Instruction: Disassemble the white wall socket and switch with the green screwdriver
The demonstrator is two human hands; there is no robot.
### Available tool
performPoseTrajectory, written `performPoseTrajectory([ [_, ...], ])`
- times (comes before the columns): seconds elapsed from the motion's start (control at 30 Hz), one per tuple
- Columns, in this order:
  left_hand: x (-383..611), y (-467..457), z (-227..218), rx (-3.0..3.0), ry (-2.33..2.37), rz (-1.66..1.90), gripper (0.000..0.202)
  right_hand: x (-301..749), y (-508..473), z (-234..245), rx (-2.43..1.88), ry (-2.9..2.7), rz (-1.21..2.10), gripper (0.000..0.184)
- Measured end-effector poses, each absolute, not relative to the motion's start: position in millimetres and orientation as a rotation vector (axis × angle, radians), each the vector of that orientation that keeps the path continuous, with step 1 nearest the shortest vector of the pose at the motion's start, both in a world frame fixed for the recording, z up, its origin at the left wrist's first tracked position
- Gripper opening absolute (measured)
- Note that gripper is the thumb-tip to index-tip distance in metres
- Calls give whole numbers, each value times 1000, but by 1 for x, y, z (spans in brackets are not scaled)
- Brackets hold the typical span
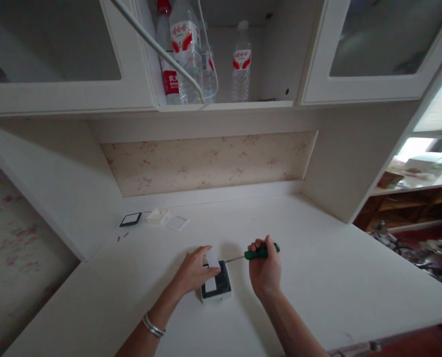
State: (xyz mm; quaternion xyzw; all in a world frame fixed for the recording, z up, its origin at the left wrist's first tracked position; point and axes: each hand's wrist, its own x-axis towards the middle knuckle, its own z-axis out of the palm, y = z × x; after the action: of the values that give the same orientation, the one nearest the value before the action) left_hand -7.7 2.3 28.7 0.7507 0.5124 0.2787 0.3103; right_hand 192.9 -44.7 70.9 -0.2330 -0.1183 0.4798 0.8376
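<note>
The grip of the left hand [193, 270] is clamped on a panel [212, 259] at the box [223, 285], well forward of the back edge of the surface [306, 243]; the right hand [266, 272] clamps the screwdriver [256, 253]. Steady box, gentle blade pressure should avoid slips.

Left hand [193, 271]: bare from the fingertips to the wrist
Left forearm [168, 299]: slim, uncovered down to the lower edge of the view, jewellery sitting a little above the wrist
Bracelet [153, 326]: silver-coloured, shiny, rounded, looking like narrow bands side by side; any engraving is too small to make out
Right hand [266, 277]: bare, fingers and wrist alike
Right forearm [291, 320]: slim, tapering towards the wrist, uncovered as far as it shows
</note>
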Motion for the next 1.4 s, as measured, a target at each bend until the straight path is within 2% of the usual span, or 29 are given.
performPoseTrajectory([
  [0.13, -42, 27, 24, 2042, 1539, 828, 71, 187, -57, 79, -445, -318, 1003, 19],
  [0.37, -122, 72, 16, 2369, 1717, 530, 63, 173, -62, 82, -486, -379, 1114, 20],
  [0.57, -147, 95, 10, 2376, 1753, 356, 67, 163, -60, 83, -597, -490, 1138, 19],
  [0.67, -142, 91, 7, 2369, 1741, 377, 65, 162, -60, 82, -651, -546, 1115, 20],
  [0.83, -102, 30, 16, 2299, 1485, 678, 56, 176, -68, 70, -976, -874, 906, 24],
  [0.97, -72, -13, 28, 2186, 1116, 577, 80, 189, -78, 61, -1214, -1162, 749, 28],
  [1.13, -65, -8, 35, 2075, 1054, 536, 71, 191, -84, 64, -1234, -1287, 832, 29],
  [1.3, -61, -2, 37, 2143, 1014, 531, 80, 193, -79, 71, -1252, -1324, 832, 31],
  [1.4, -54, -9, 36, 2180, 1099, 528, 78, 195, -74, 71, -1291, -1282, 816, 33],
])
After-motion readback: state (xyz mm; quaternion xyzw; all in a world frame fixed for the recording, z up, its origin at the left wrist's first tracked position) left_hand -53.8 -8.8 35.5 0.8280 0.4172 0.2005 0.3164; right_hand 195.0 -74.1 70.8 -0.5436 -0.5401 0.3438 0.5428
